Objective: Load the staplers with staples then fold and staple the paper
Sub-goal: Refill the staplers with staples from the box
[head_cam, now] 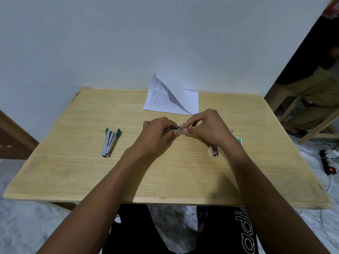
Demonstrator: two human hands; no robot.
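Looks like a plain room in a home: a small wooden desk (pixel 73 171) pushed against a bare pale wall (pixel 91 43), mottled floor (pixel 22 226) beneath the desk, a lit power strip (pixel 328 165) with loose cables right of the desk, and another person (pixel 315 92) beside wooden furniture beyond the desk's right edge.

Table (pixel 73 171): pale wood, matt, fine grain showing.
Left stapler (pixel 109 143): shiny polished metal, with green plastic tips.
Middle stapler (pixel 172 128): seems bright metal too, but mostly covered.
Right stapler (pixel 214 152): glossy metal at the visible end.
Paper (pixel 183 101): thin white sheet, matt, dark print on one side.
Wall (pixel 110 43): smooth, matt paint.
Shorts (pixel 132 235): black cloth, matt.
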